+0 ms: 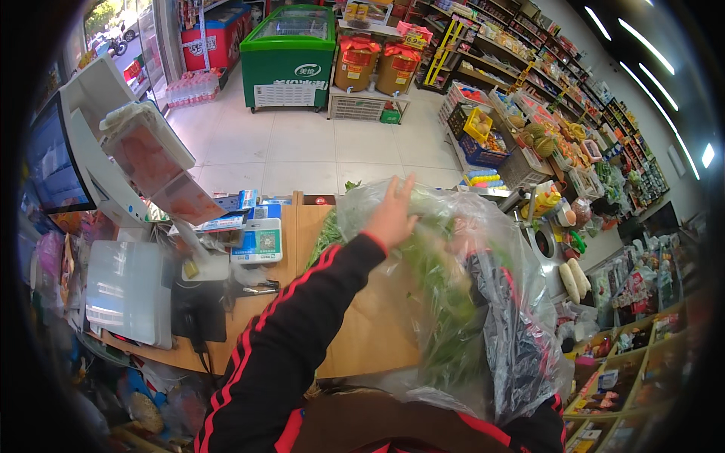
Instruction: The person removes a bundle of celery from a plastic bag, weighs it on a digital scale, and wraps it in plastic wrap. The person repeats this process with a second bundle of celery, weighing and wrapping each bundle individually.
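A large clear plastic bag point(532, 334) with leafy green vegetables point(447, 306) in it spreads over the right half of the wooden counter point(368, 334). My left hand point(393, 215) is at the bag's upper left part, its fingers spread and pointing away from me. My right hand point(464, 240) shows blurred through the plastic; the bag covers that arm down past the elbow. Whether its fingers grip any greens cannot be told. More leafy greens point(327, 235) lie on the counter behind my left forearm.
On the left are a monitor point(56, 158), a plastic-covered device point(130, 291) and a payment code stand point(260, 240). A steel scale or pan point(544, 246) and white radishes point(574, 280) are on the right. A green chest freezer point(289, 62) stands across the tiled floor.
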Demonstrator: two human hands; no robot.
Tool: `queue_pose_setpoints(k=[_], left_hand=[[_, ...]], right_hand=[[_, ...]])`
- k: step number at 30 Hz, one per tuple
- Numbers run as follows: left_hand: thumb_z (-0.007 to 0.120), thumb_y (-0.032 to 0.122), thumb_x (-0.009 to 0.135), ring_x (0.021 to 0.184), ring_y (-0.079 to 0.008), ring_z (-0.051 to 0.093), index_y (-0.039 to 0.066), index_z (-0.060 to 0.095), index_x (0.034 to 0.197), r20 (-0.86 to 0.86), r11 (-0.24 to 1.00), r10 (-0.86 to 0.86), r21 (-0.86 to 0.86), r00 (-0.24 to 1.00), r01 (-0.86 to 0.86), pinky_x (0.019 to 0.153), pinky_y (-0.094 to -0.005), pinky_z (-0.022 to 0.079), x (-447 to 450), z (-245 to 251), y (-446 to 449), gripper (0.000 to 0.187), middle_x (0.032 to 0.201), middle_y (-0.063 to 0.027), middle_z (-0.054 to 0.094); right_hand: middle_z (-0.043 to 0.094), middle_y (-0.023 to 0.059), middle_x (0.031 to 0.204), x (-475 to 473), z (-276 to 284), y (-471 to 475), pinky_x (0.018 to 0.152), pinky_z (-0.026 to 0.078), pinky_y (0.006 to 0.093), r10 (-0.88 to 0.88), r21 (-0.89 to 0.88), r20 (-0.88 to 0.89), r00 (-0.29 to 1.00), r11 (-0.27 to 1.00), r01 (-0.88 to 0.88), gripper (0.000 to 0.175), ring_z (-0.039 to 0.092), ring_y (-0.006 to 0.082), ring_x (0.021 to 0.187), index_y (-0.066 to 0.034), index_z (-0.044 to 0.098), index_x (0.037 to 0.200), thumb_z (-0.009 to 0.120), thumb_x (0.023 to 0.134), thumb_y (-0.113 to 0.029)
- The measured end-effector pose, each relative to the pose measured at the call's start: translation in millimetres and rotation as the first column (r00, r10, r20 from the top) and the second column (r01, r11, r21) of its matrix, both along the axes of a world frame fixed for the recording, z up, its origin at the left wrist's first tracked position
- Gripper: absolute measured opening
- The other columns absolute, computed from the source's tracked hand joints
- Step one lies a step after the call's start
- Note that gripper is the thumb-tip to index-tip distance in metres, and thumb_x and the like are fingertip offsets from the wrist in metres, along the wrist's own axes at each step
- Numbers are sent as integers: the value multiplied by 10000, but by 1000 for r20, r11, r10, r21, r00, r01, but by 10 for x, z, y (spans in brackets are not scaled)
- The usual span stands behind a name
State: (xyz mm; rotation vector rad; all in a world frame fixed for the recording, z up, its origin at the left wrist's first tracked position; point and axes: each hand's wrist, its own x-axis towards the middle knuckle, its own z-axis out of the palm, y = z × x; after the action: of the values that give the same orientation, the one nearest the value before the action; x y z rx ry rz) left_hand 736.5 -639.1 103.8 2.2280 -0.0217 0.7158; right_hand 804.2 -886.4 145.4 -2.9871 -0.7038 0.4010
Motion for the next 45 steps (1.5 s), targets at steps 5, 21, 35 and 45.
queue_pose_setpoints(k=[5, 21, 35, 45], left_hand=[[595, 127, 837, 947, -419, 643, 50, 603, 1205, -291, 980, -30, 182, 956, 86, 840, -483, 522, 518, -335, 328, 376, 1011, -238, 658], [605, 51, 834, 967, -385, 585, 58, 651, 950, 217, 937, 304, -243, 927, -251, 843, -448, 493, 839, 369, 730, 126, 1008, -176, 591], [801, 209, 695, 1059, -391, 562, 35, 491, 1385, 409, 474, -792, -57, 453, 879, 925, -445, 467, -2433, 1592, -964, 776, 1240, -192, 520], [579, 109, 918, 851, -268, 641, 23, 567, 965, 205, 472, -833, -218, 513, 854, 724, -388, 508, -2316, 1299, -1428, 99, 904, -137, 627]], right_hand=[[512, 236, 1370, -144, 69, -6, 1090, 382, 413, 9, 60, -13, 1000, 998, -8, 815, 491, 358, 1286, 16, 466, 1377, 805, 670, -205], [501, 244, 1413, -539, 1023, -464, 1123, 368, 407, 168, 126, -53, 984, 979, -160, 955, 478, 354, 1323, -1, 416, 1444, 844, 624, -235], [645, 254, 1204, -970, 1596, -114, 972, 463, 452, -15, 198, -74, 997, 980, 29, 961, 612, 382, 1115, -82, 402, 1465, 792, 604, -253], [646, 220, 1173, -932, 1137, -586, 980, 472, 413, 52, 306, 75, 996, 949, -73, 775, 599, 360, 1121, -8, 515, 1356, 780, 649, -186]])
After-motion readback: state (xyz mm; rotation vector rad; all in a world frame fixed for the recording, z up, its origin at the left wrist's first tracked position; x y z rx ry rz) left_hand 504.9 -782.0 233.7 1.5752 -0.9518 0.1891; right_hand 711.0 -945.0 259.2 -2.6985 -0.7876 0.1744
